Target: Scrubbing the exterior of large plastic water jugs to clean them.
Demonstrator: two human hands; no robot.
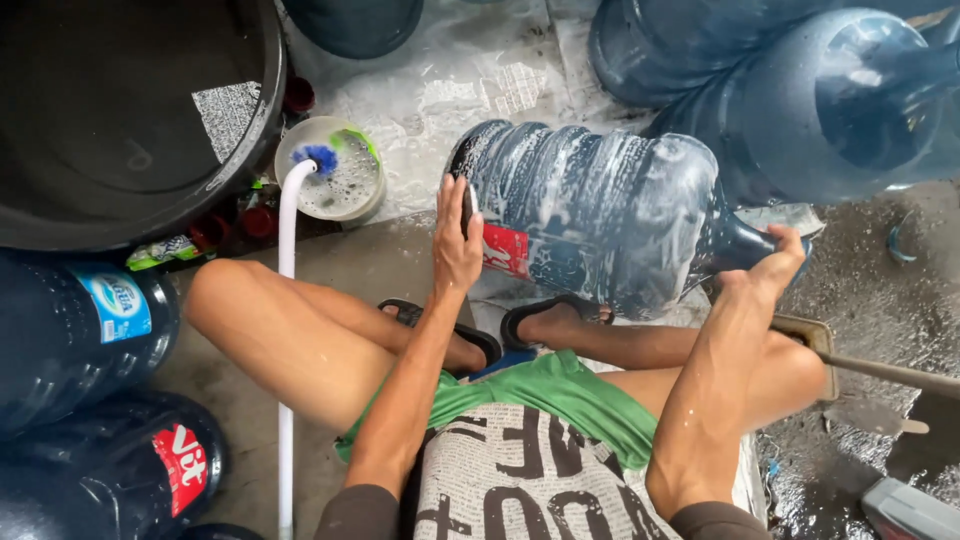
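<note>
Lg water jug (600, 215): translucent blue plastic, glossy, wet, coated w/ soap foam. Floor (880, 280): rough grey concrete, wet. Tub (262, 120): black plastic, matt. Shorts (560, 395): green cloth. Brush handle (287, 330): smooth white plastic.

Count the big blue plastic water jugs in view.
About 7: soapy blue plastic jug between both hands, three stacked top right, one top centre, two lower left. More may sit beyond the frame.

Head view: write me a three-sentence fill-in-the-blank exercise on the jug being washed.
The soapy blue water jug lies on its ____.
The left hand presses on the jug's ____ end.
The right hand grips the jug's ____.

Missing words: side; bottom; neck
</note>
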